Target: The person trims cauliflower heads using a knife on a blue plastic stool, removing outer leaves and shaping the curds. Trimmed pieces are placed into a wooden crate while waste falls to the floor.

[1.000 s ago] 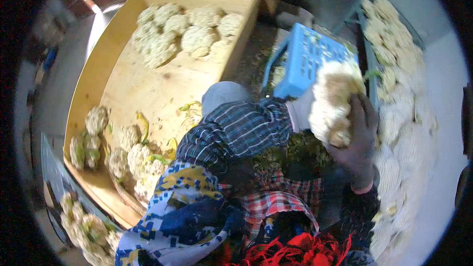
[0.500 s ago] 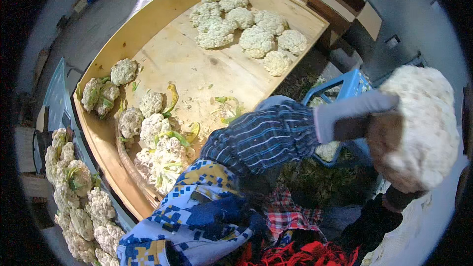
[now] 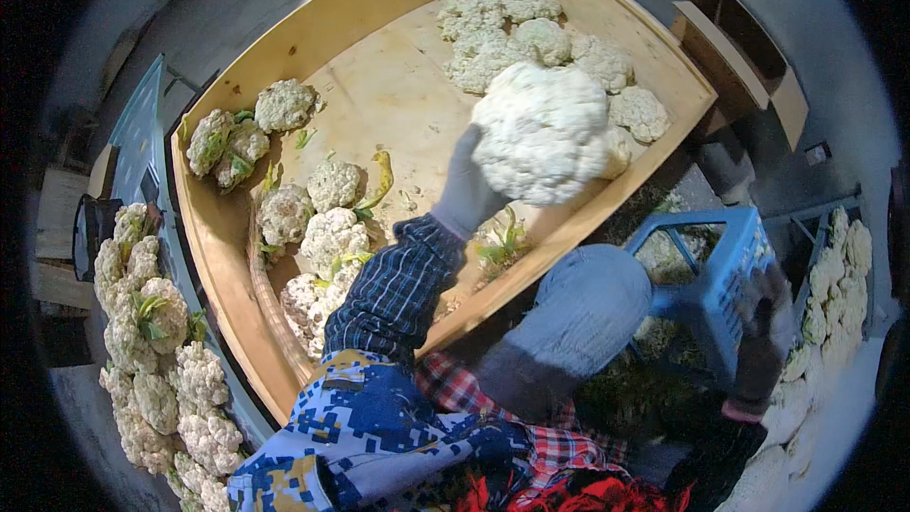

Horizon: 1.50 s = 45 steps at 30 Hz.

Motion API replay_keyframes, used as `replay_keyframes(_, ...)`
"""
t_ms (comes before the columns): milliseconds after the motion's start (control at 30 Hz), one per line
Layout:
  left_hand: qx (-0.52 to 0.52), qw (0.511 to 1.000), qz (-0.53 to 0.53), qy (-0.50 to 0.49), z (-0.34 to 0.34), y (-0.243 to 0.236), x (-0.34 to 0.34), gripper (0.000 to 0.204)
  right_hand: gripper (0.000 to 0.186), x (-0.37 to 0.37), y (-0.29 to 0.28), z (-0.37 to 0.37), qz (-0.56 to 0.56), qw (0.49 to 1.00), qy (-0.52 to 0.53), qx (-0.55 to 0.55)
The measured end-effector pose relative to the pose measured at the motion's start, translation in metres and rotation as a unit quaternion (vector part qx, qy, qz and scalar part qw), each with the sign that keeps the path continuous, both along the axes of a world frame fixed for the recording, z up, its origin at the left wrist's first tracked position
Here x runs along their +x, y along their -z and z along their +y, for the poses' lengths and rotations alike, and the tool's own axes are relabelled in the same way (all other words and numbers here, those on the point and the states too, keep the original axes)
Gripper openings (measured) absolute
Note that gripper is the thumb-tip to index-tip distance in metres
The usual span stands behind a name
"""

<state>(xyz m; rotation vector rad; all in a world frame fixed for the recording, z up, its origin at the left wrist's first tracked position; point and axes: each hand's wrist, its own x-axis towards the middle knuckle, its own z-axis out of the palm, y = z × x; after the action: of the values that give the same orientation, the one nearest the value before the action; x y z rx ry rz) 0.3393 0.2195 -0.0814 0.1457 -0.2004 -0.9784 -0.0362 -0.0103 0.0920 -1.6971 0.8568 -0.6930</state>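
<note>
My left hand (image 3: 464, 194), in a grey glove with a plaid sleeve behind it, holds a large white cauliflower (image 3: 540, 128) from below, over the far right part of a big wooden tray (image 3: 313, 33). Just beyond it lies a heap of trimmed white cauliflowers (image 3: 531, 33). My right hand (image 3: 763, 322), in a dark glove, is blurred and low at the right, against a blue plastic crate (image 3: 711, 265); I cannot tell whether it grips anything.
Leafy untrimmed cauliflowers (image 3: 322, 228) lie in the tray's near left corner. More heads are stacked along the left (image 3: 152, 341) and at the right (image 3: 834, 294). My knee in jeans (image 3: 578, 313) presses the tray's edge. An open cardboard box (image 3: 739, 47) stands beyond.
The cauliflower was held by both hands beside the blue crate. It has swung left over the tray in my left hand alone, and my right hand has dropped to the crate.
</note>
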Motion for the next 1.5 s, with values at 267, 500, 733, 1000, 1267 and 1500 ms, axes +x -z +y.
replay_keyframes(267,0.204,0.963,0.097,-0.149,0.087,0.149,0.063,0.075,0.057,-0.072,0.118,0.037,0.082,0.974,0.084,0.194)
replay_keyframes(500,0.258,0.952,0.077,-0.143,0.088,0.171,0.078,0.073,0.047,-0.090,0.203,0.071,0.264,0.941,0.070,0.201)
replay_keyframes(733,0.230,0.964,0.086,-0.103,-0.033,0.200,0.095,0.070,0.042,-0.097,0.232,0.093,0.341,0.930,-0.051,0.125)
replay_keyframes(1000,0.169,0.966,0.138,-0.139,-0.153,0.232,0.098,0.064,0.042,-0.138,0.249,0.102,0.378,0.901,0.005,0.212)
replay_keyframes(1267,0.369,0.919,-0.132,-0.039,-0.095,0.270,0.094,0.053,0.031,-0.176,0.296,0.115,0.293,0.920,0.016,0.259)
replay_keyframes(1500,0.524,0.308,-0.785,-0.118,-0.029,0.256,0.035,0.062,0.037,-0.226,0.343,0.126,0.384,0.888,-0.052,0.249)
